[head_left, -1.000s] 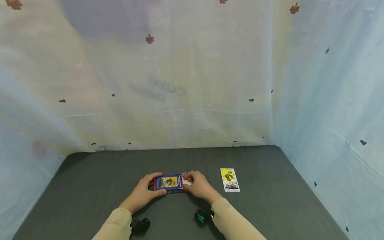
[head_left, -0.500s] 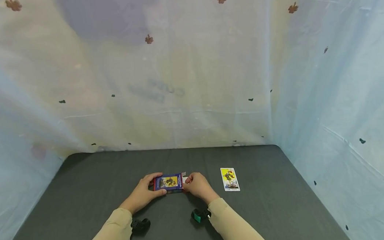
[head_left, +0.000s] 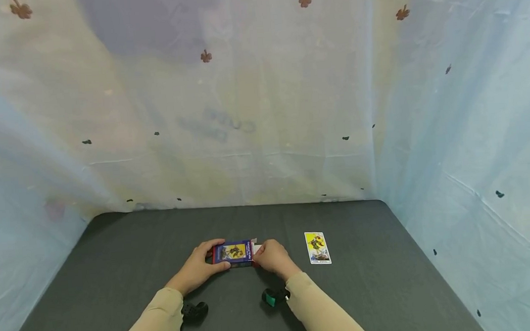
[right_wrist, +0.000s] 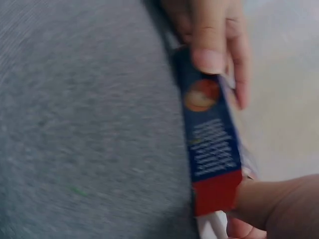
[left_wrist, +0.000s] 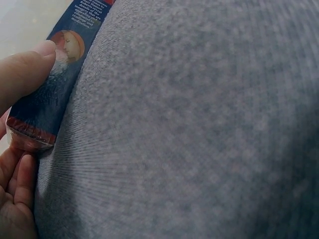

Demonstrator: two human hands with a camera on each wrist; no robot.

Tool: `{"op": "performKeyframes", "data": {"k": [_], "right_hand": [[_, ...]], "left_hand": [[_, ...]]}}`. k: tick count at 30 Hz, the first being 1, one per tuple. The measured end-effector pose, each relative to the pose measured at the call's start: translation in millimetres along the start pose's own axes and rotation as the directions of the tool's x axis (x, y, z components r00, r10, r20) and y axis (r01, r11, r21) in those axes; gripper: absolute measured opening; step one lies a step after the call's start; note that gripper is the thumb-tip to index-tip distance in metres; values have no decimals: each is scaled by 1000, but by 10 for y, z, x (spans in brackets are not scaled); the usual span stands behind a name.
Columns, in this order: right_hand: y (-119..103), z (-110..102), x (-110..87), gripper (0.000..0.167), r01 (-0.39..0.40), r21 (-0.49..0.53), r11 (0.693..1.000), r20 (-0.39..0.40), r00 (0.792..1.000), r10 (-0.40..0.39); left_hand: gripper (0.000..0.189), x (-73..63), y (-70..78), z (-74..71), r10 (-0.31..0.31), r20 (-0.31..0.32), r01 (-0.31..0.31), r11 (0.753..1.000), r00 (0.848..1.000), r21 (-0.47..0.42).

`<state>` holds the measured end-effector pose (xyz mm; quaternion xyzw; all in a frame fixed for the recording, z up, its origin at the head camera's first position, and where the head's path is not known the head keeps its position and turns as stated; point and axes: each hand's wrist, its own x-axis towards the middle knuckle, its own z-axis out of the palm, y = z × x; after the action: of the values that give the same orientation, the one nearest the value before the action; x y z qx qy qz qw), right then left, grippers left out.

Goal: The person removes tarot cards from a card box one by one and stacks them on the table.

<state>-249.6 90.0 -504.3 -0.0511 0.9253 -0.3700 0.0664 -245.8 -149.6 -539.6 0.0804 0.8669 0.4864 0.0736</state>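
A blue tarot card box point(head_left: 232, 252) with a yellow picture lies flat on the dark table, its end flaps open at the right. My left hand point(head_left: 197, 265) grips its left end, thumb along the near side and fingers at the far side. Curled at the open end, my right hand point(head_left: 274, 258) pinches a white card-like piece point(head_left: 258, 248) that sticks out there. In the right wrist view the thumb lies against the red end flap point(right_wrist: 217, 191). Most of the white piece is hidden by the fingers.
One tarot card point(head_left: 317, 248) lies face up to the right of the right hand. The dark cloth-covered table point(head_left: 368, 291) meets a translucent plastic curtain point(head_left: 264, 150) at the back and sides. Each wrist carries a small black device.
My right hand has shifted slightly left toward the box's open end, and less of the white piece shows. The left hand and the box have stayed in place.
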Motion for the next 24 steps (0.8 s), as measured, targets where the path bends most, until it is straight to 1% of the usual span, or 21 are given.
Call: {"op": "performKeyframes", "data": {"k": [2,4,7,9,16,20,24], "right_hand": [[26,-29,-7,31,-17,109,994,49,999,12],[51,-63,-13,28,-28,194,981,79,997,13],[87,-108,-16,26,-39,262,964,90,996,16],[105,-125,-14,26,-47,283,958,87,996,23],[101,-119,-14,15,-51,361,931,89,996,21],[85,-135,-31,14,-51,343,938,92,996,20],[85,-148,-43,15,-44,334,942,78,997,19]], "left_hand": [[75,-5,-2,2,-2,2,2,1000,1000,-3],[75,-9,-3,2,-2,2,2,1000,1000,-4],[76,-10,-8,0,-5,1,5,1000,1000,-4],[76,-9,-10,-1,-8,0,8,1000,1000,-1],[76,-13,9,-3,-9,-1,9,1000,1000,-6],[77,-13,15,0,-8,-4,8,1000,1000,-2],[77,-9,16,2,-12,-3,12,1000,1000,-3]]}}
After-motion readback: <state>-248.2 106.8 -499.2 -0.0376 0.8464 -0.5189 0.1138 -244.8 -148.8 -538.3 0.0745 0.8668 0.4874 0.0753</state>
